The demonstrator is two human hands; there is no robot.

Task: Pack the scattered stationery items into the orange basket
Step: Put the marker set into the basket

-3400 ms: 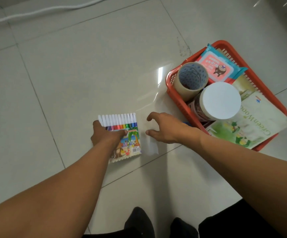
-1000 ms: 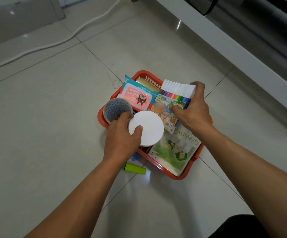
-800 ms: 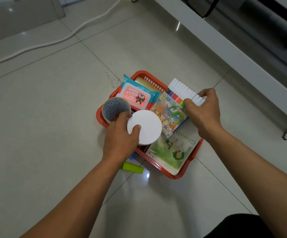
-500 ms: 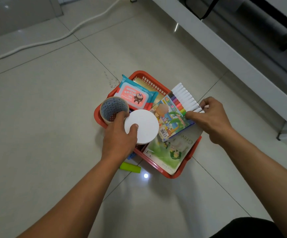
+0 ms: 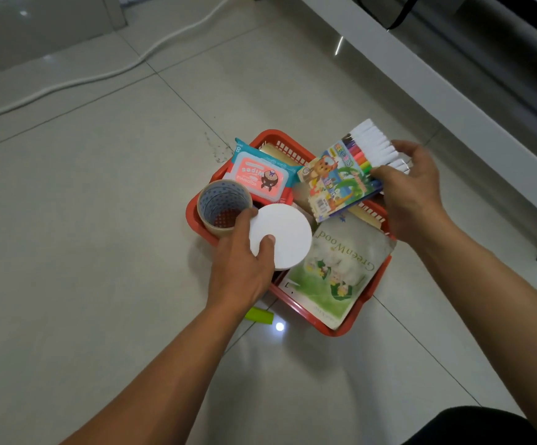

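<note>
**tilefloor_tom:** How would you say the marker pack (image 5: 347, 178) handles? It's up in the right hand (image 5: 411, 194), tilted, hanging over the far right part of the orange basket (image 5: 332, 330) and not down in it yet.

**packrat:** Light and flat, I'd guess. The sleeve looks like thin plastic, so probably a bit slippery and bendy across the row, but the pens should stiffen it lengthwise. Nothing fragile. The right hand pinches it at the white-cap end, thumb on top and fingers behind. That seems the sensible spot, since the caps give a ridge to hold. Downside is the printed end hangs free.

**tilefloor_tom:** Where does it go, though? The basket looks stuffed.

**packrat:** Yeah, tight.
- The Green Wood book (image 5: 341, 268) lies flat along the right side, and its near corner seems to ride up on the rim.
- The wipes pack (image 5: 260, 173) leans at the far left.
- The tape roll (image 5: 223, 203) stands in the left corner.
- The left hand (image 5: 241, 268) is curled round the white-lidded tub (image 5: 286, 232) in the middle, thumb on the lid.

The best room I see is flat on the book, between the tub and the right wall. I'd go in low or it may catch on the slotted rim.

**tilefloor_tom:** Anything left outside?

**packrat:** A green highlighter (image 5: 259, 316) on the tiles just beside the near left wall, partly hidden behind the left wrist. A white furniture ledge (image 5: 437, 101) runs off to the right, well apart, and a white cable (image 5: 100, 75) crosses the far floor.
</note>
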